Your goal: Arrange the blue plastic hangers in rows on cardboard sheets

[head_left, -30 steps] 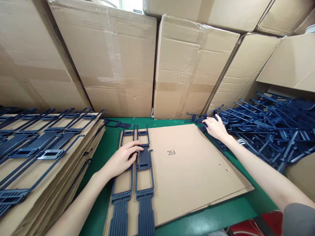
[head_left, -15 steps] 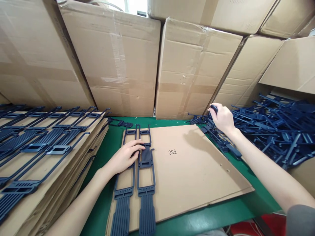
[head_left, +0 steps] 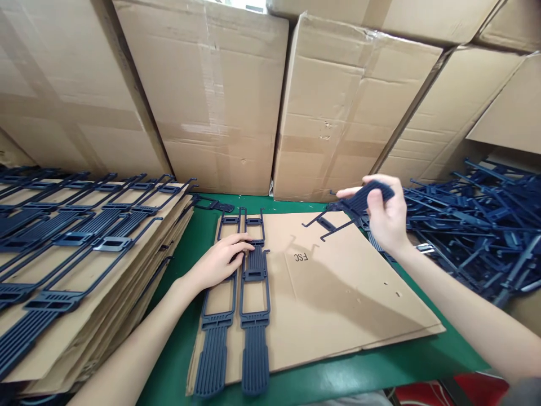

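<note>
A flat cardboard sheet (head_left: pixel 338 299) marked FSC lies on the green table (head_left: pixel 359 378). Two dark blue plastic strap pieces (head_left: pixel 253 293) lie side by side along its left edge. My left hand (head_left: pixel 220 262) rests flat on them, fingers pressing the left piece. My right hand (head_left: pixel 382 211) is raised above the sheet's far right corner, shut on another blue plastic piece (head_left: pixel 355 206) whose thin arms point left. A loose pile of the same blue pieces (head_left: pixel 473 225) lies to the right.
A stack of cardboard sheets (head_left: pixel 84 270) carrying rows of blue pieces stands at the left. Big cardboard boxes (head_left: pixel 220 96) wall off the back. One stray blue piece (head_left: pixel 211 204) lies on the green table by the boxes.
My right hand has lifted a blue piece out of the pile and brought it up and left over the sheet. My left hand has stayed on the laid pieces.
</note>
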`<state>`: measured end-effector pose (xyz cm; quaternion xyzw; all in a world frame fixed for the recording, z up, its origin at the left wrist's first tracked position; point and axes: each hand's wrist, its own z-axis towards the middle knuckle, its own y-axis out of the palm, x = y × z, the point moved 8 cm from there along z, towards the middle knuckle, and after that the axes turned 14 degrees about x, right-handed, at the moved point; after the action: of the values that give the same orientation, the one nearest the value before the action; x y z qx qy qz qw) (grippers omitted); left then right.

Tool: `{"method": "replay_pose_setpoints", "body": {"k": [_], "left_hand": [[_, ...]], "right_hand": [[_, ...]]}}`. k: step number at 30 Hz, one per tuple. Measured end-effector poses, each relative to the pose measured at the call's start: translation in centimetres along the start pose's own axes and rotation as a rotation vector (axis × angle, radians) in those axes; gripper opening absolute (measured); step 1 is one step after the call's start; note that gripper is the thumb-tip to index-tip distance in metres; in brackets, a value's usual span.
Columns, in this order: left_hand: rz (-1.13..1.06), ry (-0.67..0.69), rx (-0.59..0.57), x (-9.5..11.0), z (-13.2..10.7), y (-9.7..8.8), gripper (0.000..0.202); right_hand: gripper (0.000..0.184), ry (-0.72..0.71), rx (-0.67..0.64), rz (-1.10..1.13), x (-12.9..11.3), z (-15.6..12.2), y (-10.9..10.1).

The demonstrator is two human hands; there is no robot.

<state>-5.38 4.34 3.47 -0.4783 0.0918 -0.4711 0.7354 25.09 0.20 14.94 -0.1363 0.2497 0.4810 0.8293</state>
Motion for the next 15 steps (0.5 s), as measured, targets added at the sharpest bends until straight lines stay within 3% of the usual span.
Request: {"method": "replay_pose_setpoints", "body": {"k": [5, 7, 9, 12, 15], "left_hand": [[0.0, 0.008, 0.002, 0.4, 0.1, -0.2, 0.035], [0.007, 0.01, -0.001, 0.4, 0.1, -0.2, 0.035], [0.019, 0.01, -0.005, 0.4, 0.1, -0.2, 0.035], [0.032, 0.007, -0.008, 0.3, 0.1, -0.1, 0.035], [0.032, 0.004, -0.005, 0.3, 0.1, 0.0, 0.034]], "right_hand": [[0.021, -0.488, -0.589, 0.023, -5.5, -7.8, 4.3], [0.023, -0.604, -0.734, 0.039, -6.3, -10.8, 5.0], [0.03, -0.606, -0.856, 0.021, -6.4, -12.9, 5.5], [0.046, -0.477, -1.07, -0.04, -5.7, -15.2, 6.0], [0.052, -0.386, -1.152, -0.077, -5.3, -15.9, 5.5]]}}
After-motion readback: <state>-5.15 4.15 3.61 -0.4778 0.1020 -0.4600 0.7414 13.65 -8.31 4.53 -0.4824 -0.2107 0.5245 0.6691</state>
